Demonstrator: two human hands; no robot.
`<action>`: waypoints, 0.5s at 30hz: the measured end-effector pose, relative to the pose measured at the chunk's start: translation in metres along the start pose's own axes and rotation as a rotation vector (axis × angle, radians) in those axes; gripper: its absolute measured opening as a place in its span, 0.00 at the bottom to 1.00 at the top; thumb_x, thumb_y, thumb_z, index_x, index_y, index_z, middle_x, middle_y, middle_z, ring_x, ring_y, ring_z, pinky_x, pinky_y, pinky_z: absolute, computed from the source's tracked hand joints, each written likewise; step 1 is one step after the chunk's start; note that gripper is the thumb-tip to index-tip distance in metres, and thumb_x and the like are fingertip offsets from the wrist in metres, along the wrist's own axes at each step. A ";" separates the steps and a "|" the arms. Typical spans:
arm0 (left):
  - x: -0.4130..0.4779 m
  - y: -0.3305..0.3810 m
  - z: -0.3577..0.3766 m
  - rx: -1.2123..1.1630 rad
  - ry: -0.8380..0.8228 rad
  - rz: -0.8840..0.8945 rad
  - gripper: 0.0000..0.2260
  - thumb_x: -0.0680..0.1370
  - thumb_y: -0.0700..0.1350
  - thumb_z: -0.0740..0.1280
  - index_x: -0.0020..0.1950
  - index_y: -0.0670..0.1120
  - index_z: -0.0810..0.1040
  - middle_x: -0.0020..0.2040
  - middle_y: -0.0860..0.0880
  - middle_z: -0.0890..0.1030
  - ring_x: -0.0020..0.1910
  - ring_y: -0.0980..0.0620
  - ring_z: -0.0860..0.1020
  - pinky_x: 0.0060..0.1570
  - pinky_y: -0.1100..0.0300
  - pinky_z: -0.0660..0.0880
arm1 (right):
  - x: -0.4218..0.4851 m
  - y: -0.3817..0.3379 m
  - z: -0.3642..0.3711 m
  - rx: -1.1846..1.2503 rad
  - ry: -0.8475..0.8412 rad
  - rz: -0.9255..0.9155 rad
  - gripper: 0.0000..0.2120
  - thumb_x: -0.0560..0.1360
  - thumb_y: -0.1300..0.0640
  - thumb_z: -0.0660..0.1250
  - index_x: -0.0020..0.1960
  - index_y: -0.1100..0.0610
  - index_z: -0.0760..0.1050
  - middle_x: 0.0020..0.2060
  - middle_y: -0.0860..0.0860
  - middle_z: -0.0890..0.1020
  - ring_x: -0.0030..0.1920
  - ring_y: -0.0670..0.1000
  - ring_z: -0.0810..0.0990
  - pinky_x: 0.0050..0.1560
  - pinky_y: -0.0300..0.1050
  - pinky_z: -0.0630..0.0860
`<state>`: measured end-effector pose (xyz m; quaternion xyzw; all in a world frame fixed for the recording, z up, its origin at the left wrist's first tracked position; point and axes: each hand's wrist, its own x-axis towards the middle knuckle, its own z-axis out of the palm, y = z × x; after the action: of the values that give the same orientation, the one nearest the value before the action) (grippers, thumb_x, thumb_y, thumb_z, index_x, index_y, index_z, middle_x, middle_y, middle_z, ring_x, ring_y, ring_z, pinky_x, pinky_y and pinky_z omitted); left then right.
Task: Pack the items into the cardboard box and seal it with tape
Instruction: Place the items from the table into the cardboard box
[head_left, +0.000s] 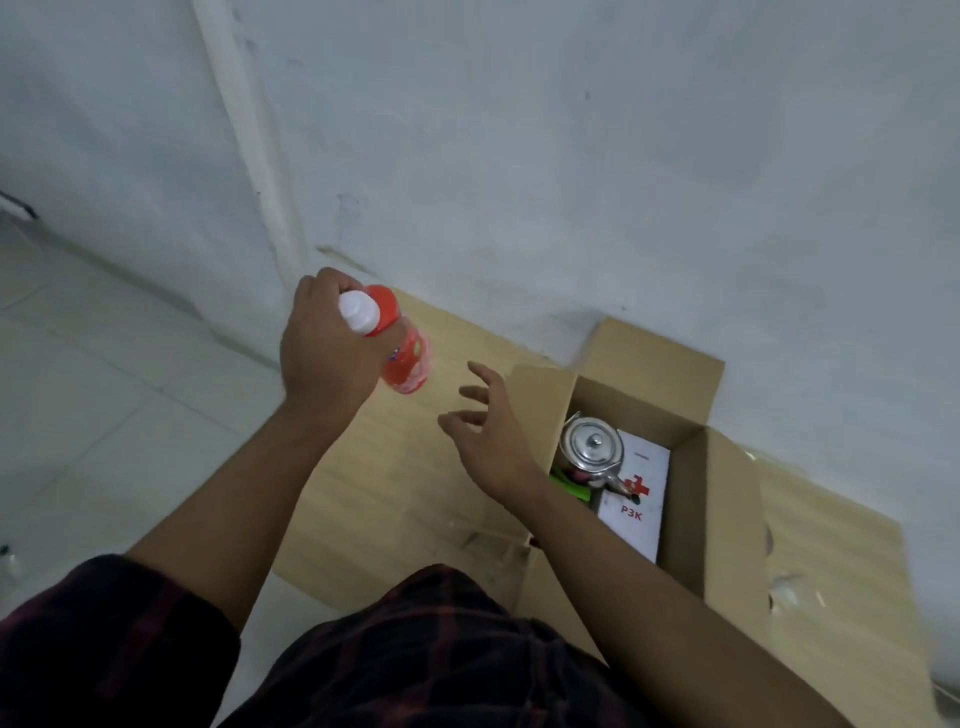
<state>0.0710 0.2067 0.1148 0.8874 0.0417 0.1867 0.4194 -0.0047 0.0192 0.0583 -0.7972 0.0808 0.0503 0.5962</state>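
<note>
The cardboard box (691, 499) stands open on the wooden board (395, 493), close to the wall (571, 156), flaps folded outward; bare board lies to its left. Inside sit a steel kettle (592, 447), a green item (563, 480) and a white first-aid case (636, 514). Your left hand (322, 353) grips the red bottle (408, 358) near its white cap, above the board's far left edge, well apart from the box. Your right hand (488, 436) hovers between them, fingers spread, holding nothing.
</note>
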 end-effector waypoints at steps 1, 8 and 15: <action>-0.002 0.011 0.006 -0.052 -0.002 -0.008 0.26 0.68 0.57 0.82 0.58 0.53 0.73 0.54 0.53 0.77 0.50 0.51 0.79 0.49 0.57 0.78 | -0.001 0.000 -0.005 0.054 0.017 0.075 0.37 0.81 0.51 0.73 0.83 0.44 0.56 0.70 0.49 0.75 0.59 0.46 0.83 0.52 0.45 0.85; -0.036 0.074 0.062 -0.275 -0.128 0.057 0.23 0.66 0.57 0.83 0.51 0.53 0.73 0.50 0.53 0.79 0.46 0.55 0.78 0.44 0.61 0.78 | -0.015 0.005 -0.040 0.483 0.103 0.286 0.38 0.76 0.25 0.63 0.79 0.44 0.65 0.69 0.51 0.80 0.62 0.50 0.85 0.62 0.59 0.82; -0.090 0.108 0.102 -0.371 -0.323 0.061 0.23 0.66 0.56 0.83 0.49 0.51 0.73 0.48 0.53 0.79 0.46 0.56 0.80 0.41 0.60 0.79 | -0.031 0.026 -0.079 0.880 0.371 0.330 0.31 0.81 0.36 0.68 0.76 0.52 0.72 0.63 0.58 0.86 0.63 0.58 0.85 0.64 0.60 0.82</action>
<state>0.0159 0.0422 0.1115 0.8143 -0.0875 0.0596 0.5707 -0.0415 -0.0615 0.0622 -0.4427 0.3237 -0.0375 0.8354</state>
